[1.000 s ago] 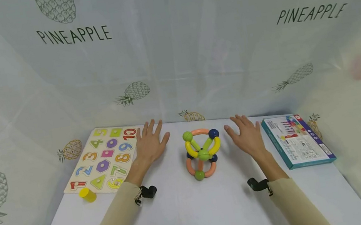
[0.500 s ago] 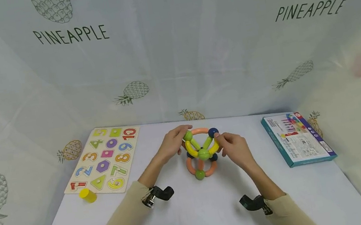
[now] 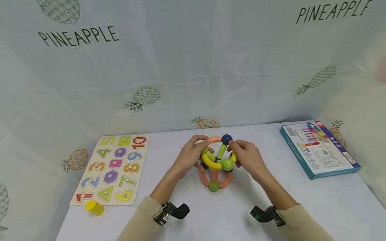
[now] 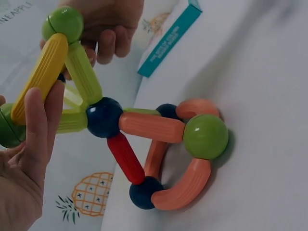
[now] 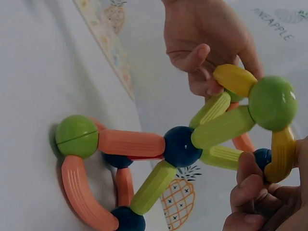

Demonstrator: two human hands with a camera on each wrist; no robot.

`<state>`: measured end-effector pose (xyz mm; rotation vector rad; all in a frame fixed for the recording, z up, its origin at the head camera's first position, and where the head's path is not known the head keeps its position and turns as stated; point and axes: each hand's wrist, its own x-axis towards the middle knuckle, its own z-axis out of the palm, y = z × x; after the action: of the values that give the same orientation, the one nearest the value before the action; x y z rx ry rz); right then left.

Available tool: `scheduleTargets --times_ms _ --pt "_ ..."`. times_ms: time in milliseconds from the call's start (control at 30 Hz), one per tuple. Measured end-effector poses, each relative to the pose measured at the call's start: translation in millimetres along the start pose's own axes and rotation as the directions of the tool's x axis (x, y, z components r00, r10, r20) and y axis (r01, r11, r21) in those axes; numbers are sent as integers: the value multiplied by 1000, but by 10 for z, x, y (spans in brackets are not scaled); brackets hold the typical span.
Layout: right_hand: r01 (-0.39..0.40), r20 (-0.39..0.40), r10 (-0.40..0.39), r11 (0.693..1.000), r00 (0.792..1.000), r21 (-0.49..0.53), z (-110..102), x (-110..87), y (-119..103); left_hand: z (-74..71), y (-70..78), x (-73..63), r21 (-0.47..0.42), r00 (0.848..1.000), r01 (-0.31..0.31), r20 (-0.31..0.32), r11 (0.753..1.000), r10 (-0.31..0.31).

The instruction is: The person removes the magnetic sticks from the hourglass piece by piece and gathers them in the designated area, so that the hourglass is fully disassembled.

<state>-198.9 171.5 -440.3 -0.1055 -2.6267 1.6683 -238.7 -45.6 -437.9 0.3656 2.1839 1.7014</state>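
Note:
A toy of magnetic rods and balls (image 4: 104,117) stands on the white table. Its base has coral curved rods (image 5: 77,187) and a green ball (image 3: 213,186); lime rods rise from a central dark blue ball (image 5: 183,146) to an upper ring of yellow and coral curved rods. My left hand (image 3: 188,156) grips this ring at its left green ball (image 4: 10,126), mostly covered by the fingers in the head view. With its fingers, my right hand (image 3: 250,157) pinches the ring's right side, by the yellow curved rod (image 5: 281,154) and a dark blue ball (image 3: 226,139).
On the left lie a number puzzle board (image 3: 114,169) and a yellow cylinder (image 3: 95,207) at its near corner. A teal-edged flat box (image 3: 320,149) lies on the right. A pineapple-print curtain (image 3: 183,55) hangs behind the table.
Both hands came inward from either side of the toy and took hold of its upper ring. The ring has since turned, with its front green ball shifting right; the base stays put.

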Motion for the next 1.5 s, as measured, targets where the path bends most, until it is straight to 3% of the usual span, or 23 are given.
scheduleTargets --times_ms 167,567,833,1133,1500 --pt "-13 -3 13 999 1000 44 36 23 -5 62 7 -34 -3 1000 -9 20 1000 9" --pt "31 -22 -31 1000 999 1 53 55 -30 65 -10 -62 -9 1000 -31 0 999 31" --pt "98 -67 -106 988 992 -118 62 58 -27 64 11 -84 -22 1000 -20 4 1000 20" --pt "185 -124 -220 952 968 -243 89 45 -4 64 12 -90 -39 1000 -13 20 999 13" --pt "296 -124 -380 853 917 -429 58 38 68 67 14 -87 -43 1000 -9 10 999 10"
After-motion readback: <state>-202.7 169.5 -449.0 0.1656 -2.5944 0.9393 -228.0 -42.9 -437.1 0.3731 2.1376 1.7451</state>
